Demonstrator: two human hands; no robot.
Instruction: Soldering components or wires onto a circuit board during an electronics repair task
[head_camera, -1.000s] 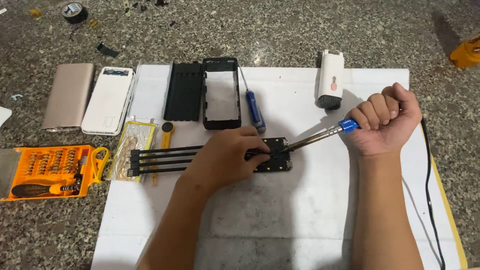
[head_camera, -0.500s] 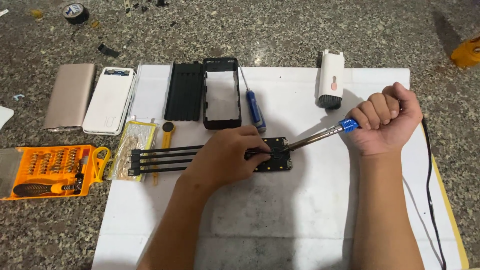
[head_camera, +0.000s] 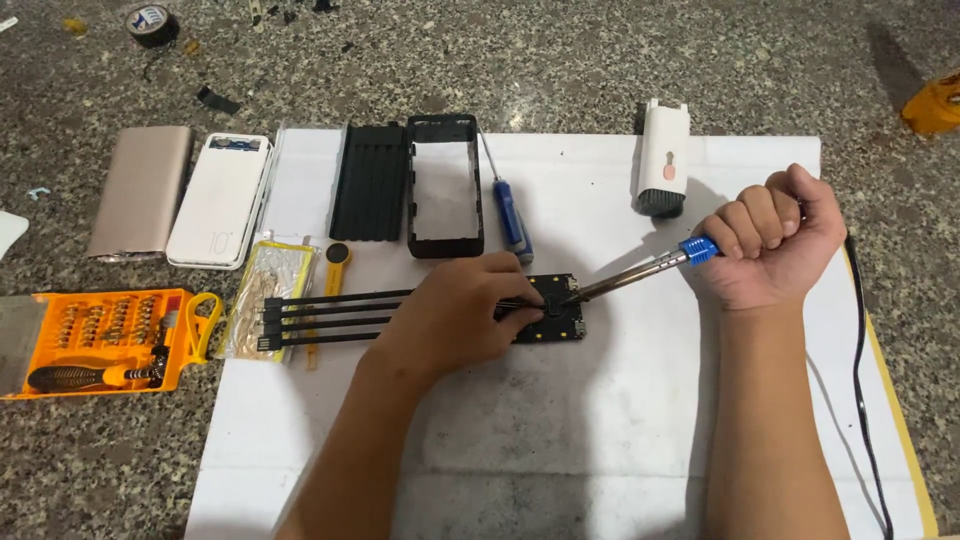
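Head view: left hand pins circuit board; right hand grips soldering iron beside screwdriver.

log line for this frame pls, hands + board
left hand: pressing down black circuit board | right hand: fist on soldering iron, tip on board | surface: white sheet

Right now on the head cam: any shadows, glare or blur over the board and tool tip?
Head view: sharp overall, no motion blur. Both hands, left hand and right hand, cast soft shadows onto the white sheet. The circuit board is dark, its detail hard to read. Slight glare on the soldering iron shaft.
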